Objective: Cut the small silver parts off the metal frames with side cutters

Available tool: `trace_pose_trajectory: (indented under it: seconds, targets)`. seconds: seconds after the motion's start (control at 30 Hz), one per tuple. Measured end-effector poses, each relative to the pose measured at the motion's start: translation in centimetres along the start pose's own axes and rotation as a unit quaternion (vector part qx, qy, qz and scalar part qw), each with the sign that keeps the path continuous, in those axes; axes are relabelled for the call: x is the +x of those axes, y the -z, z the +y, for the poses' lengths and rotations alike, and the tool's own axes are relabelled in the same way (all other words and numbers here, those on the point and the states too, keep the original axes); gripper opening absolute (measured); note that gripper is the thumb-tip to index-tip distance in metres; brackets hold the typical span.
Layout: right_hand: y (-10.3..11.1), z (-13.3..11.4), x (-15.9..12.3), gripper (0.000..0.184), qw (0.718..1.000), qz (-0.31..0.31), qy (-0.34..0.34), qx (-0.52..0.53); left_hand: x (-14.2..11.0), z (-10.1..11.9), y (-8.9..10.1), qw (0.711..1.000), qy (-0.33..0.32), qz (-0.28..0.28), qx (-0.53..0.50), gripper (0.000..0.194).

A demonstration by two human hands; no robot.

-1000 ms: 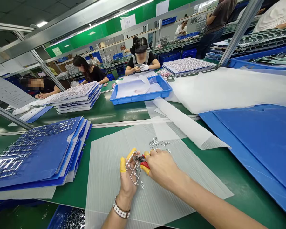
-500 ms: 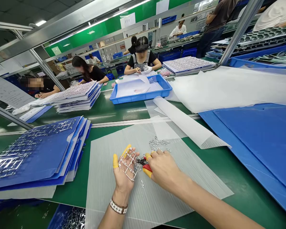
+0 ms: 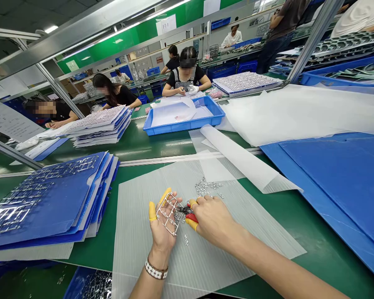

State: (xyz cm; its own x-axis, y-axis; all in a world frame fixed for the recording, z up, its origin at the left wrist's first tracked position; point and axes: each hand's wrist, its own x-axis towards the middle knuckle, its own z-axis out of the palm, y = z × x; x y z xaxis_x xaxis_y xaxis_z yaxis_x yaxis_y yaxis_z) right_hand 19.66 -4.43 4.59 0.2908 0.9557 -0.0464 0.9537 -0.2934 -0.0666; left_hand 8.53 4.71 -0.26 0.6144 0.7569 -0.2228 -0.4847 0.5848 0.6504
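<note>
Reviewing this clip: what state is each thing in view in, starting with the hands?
Left hand: palm up, holding the metal frame.
Yellow finger cots: worn on the left hand.
Metal frame: resting on the left hand, small parts still attached.
Right hand: gripping the cutters.
Red-handled side cutters: tips at the frame's edge.
Small metal parts: loose in a heap on the grey corrugated sheet.

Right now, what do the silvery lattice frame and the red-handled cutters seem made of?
The silvery lattice frame looks like bright metal, perhaps plated, from its sharp shiny glints. The red-handled cutters seem to have dark steel jaws and glossy red plastic or rubber grips; the exact grip material cannot be told.
</note>
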Motion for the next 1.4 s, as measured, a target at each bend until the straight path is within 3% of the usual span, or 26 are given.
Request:
trace_pose_trajectory:
  seconds: [0.53, 0.8, 1.4]
  targets:
    - [-0.4, 0.1, 0.2, 0.021, 0.999, 0.032, 0.035, -0.025, 0.0, -0.1, -0.1, 1.000, -0.013, -0.008, 0.024, 0.054]
    - [0.4, -0.9, -0.4, 0.024, 0.999, 0.013, 0.035, -0.013, 0.5, 0.5, 0.0, 1.000, -0.022, 0.010, -0.005, 0.056]
    - [0.6, -2.0, 0.0, 0.027, 0.999, 0.011, 0.052, 0.005, 0.3, 0.3, -0.1, 0.998, -0.040, 0.015, 0.050, 0.056]
